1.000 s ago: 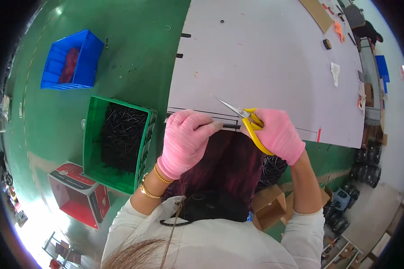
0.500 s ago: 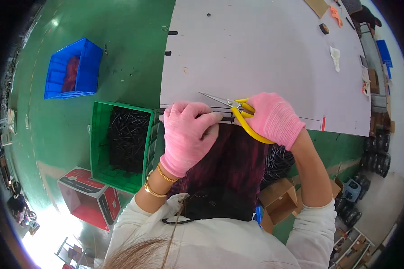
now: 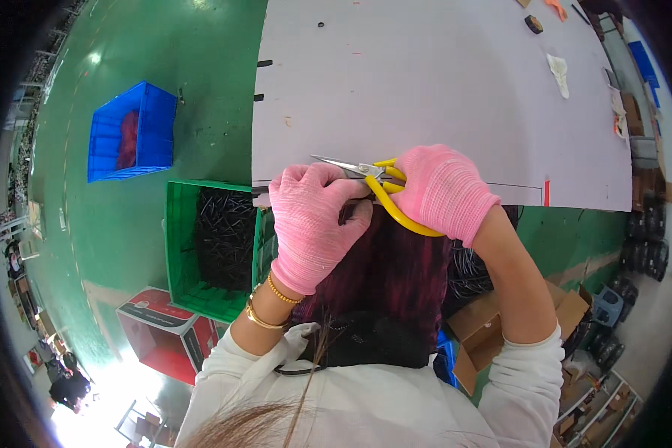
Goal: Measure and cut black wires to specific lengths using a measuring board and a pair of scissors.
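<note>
- And there's your right hand (image 3: pixel 442 190), pink-gloved, fingers wrapped around the yellow handles of the scissors (image 3: pixel 371 171), right at the near edge of the table!
- The scissors sit to the left of that hand, metal blades pointing left and a little away from you, passing just beyond the fingertips of your other hand.
- Here's your left hand (image 3: pixel 310 224), also pink-gloved, fingers curled over the table edge, thumb bent in toward the forefinger; whether it pinches anything, I can't tell, because the glove hides it.
- Between your forearms, dark cloth (image 3: pixel 384 261) with reddish-purple streaks covers your lap, just below both hands.
- Out ahead, the pale table (image 3: pixel 425 89) carries a small black ring (image 3: pixel 320 25), and over to the right, a white cloth (image 3: pixel 558 75) with a roll of tape (image 3: pixel 533 25) near it.
- Left of your left hand, a green crate (image 3: pixel 183 250) holds a heap of thin black pieces (image 3: pixel 224 239).
- Farther out, a blue crate (image 3: pixel 159 123) has something dark red inside, and a red-and-grey box (image 3: pixel 157 347) stands nearer you.
</note>
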{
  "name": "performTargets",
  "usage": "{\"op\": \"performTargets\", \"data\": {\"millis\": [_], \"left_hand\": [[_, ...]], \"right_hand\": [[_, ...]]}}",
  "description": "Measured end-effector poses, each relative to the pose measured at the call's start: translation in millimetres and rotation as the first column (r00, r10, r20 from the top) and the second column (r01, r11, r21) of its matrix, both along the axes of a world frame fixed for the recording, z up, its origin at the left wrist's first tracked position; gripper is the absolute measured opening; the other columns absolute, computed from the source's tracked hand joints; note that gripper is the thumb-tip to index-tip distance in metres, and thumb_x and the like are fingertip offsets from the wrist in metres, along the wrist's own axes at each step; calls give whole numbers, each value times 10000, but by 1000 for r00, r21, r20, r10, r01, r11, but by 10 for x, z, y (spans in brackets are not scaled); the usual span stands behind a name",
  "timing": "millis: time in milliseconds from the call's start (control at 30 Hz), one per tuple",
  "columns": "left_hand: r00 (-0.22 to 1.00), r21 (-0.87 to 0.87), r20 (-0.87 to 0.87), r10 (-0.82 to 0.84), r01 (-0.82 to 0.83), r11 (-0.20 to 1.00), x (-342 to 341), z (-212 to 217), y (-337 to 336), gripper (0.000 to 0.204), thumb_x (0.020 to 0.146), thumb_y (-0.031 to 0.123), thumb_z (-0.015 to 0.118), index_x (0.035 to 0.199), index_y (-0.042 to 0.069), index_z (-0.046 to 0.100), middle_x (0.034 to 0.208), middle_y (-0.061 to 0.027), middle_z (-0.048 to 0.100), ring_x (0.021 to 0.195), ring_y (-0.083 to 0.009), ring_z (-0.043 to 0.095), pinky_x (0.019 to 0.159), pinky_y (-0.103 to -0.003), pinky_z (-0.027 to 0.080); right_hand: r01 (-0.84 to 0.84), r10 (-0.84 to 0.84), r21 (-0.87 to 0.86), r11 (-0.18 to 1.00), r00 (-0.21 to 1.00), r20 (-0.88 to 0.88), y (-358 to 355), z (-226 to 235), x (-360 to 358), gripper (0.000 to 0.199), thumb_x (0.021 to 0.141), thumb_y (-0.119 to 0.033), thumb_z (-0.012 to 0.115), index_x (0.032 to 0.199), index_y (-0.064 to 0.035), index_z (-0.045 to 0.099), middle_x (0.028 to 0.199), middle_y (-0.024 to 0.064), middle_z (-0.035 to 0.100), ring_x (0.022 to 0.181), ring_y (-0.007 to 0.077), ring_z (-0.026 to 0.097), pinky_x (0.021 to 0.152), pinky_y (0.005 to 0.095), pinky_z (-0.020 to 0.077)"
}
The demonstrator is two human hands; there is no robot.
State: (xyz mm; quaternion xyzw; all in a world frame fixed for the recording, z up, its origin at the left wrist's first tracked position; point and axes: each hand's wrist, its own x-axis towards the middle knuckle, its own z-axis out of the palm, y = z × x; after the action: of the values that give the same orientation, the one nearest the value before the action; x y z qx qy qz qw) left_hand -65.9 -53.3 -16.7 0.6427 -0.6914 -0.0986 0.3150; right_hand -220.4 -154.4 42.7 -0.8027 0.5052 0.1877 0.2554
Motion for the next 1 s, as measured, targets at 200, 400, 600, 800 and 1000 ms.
{"op": "performTargets", "data": {"millis": [200,400,600,800,1000], "left_hand": [[1000,27,12,11,-12,1000,-5,14,-7,213,667,215,802,868,196,732,935,0,630,909,-285,566,807,-446,408],[1000,9,23,10,-11,1000,-16,9,-25,205,665,214,799,856,191,730,920,-5,632,898,-284,571,789,-440,410],[995,75,97,7,-15,997,13,59,-31,197,667,217,781,854,178,730,912,-19,639,887,-282,578,781,-429,420],[979,51,-38,-201,203,978,61,192,-37,183,632,152,774,803,153,708,850,-25,653,842,-275,605,751,-401,434],[960,146,-140,-243,263,954,168,399,157,76,702,166,726,747,127,679,770,-54,617,786,-276,590,714,-409,446]], "right_hand": [[5,-5,1,1000,1000,18,5,11,-9,389,816,-395,679,901,-21,741,838,221,709,826,381,703,734,441,575],[2,-2,0,1000,1000,-3,0,20,-10,384,824,-394,671,903,-24,739,832,219,707,823,382,701,736,444,571],[28,25,-148,989,938,345,182,-111,-208,239,837,-277,687,871,-41,687,773,179,661,700,372,655,612,441,512],[22,77,-192,981,866,494,425,42,-395,168,793,-150,762,889,-42,675,756,155,638,635,326,624,569,354,497],[515,-313,19,857,491,813,1000,-11,-566,246,768,-77,799,822,-20,565,709,98,606,611,205,605,598,301,499]]}}
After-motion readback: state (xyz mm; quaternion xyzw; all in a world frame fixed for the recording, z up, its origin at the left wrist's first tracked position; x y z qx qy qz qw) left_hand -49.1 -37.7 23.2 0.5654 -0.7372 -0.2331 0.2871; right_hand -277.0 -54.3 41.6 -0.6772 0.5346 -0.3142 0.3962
